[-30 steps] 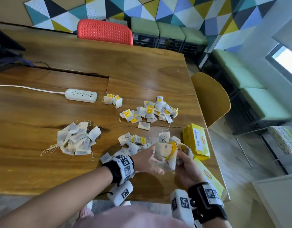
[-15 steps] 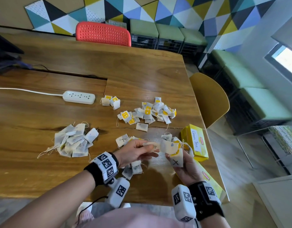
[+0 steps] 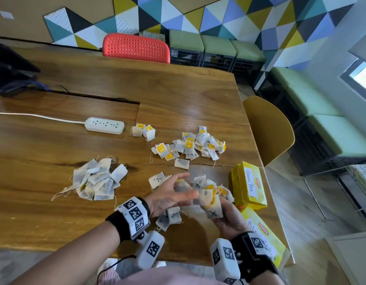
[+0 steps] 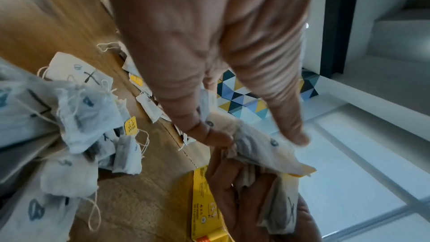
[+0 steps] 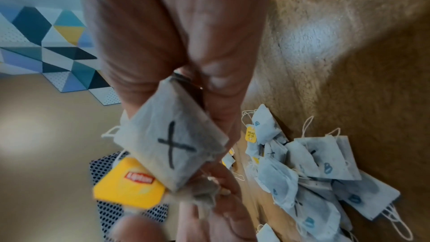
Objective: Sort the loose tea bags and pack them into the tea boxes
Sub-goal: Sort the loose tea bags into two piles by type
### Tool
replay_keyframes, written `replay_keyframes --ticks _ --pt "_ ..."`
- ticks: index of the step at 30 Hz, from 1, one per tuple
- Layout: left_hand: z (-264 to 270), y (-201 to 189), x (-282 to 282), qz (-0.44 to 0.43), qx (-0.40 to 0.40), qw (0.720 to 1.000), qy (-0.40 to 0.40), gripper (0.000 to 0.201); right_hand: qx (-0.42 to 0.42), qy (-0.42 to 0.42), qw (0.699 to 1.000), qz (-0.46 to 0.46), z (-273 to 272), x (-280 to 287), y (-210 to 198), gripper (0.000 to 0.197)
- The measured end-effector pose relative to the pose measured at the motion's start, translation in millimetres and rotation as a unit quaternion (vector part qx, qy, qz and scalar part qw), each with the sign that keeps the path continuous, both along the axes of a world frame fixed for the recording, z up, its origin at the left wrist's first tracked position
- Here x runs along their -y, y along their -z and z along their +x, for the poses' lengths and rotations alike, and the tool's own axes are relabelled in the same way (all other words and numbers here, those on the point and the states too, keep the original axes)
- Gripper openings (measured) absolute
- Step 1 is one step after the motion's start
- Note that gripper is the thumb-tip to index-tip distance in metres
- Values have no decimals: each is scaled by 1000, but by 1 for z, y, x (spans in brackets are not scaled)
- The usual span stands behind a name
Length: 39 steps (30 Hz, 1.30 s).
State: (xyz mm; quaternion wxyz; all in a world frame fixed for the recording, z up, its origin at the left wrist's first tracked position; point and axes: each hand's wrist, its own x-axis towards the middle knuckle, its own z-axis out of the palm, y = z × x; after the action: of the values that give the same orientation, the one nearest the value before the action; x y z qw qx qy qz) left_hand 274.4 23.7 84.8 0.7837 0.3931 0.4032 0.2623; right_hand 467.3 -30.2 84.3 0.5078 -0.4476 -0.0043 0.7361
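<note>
Head view: your right hand (image 3: pixel 226 214) holds a bunch of X tea bags (image 3: pixel 212 204). Your left hand (image 3: pixel 169 195) pinches one bag there. Green Tea box (image 3: pixel 249 185) lies just right, closest to your right hand.

- The table (image 3: pixel 54 145) was wood with a glossy, varnished top that caught the light.
- The tea bags (image 3: pixel 96 179) were thin, matt, gauzy paper with cotton-like strings.
- Their tags (image 5: pixel 129 183) were smooth yellow card.
- The tea boxes (image 3: pixel 249 186) were slightly shiny yellow cardboard.
- The power strip (image 3: pixel 104 125) was smooth white plastic.
- The red chair (image 3: pixel 136 48) was perforated plastic.
</note>
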Motion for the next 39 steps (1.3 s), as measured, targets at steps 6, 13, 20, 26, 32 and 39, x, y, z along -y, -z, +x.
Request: replay_keyframes --ticks 6,13,20,26,32,39 --pt "-6 10 -12 125 -154 976 88 93 -27 -82 996 4 -11 -8 2 77" --pt "-13 4 -19 164 -204 964 36 37 -49 -77 995 -42 -10 -14 23 103" --pt "-22 -1 -34 103 -148 984 7 22 -131 -12 991 -36 -11 -10 34 79" --pt "-43 4 -49 95 -202 970 -94 22 -161 12 986 -45 -10 -14 34 74" --pt "-60 32 -50 234 -476 847 33 29 -156 38 984 -75 -10 -18 29 83" --pt "-21 7 -24 449 -347 818 93 41 -43 12 995 -90 -25 -25 21 37"
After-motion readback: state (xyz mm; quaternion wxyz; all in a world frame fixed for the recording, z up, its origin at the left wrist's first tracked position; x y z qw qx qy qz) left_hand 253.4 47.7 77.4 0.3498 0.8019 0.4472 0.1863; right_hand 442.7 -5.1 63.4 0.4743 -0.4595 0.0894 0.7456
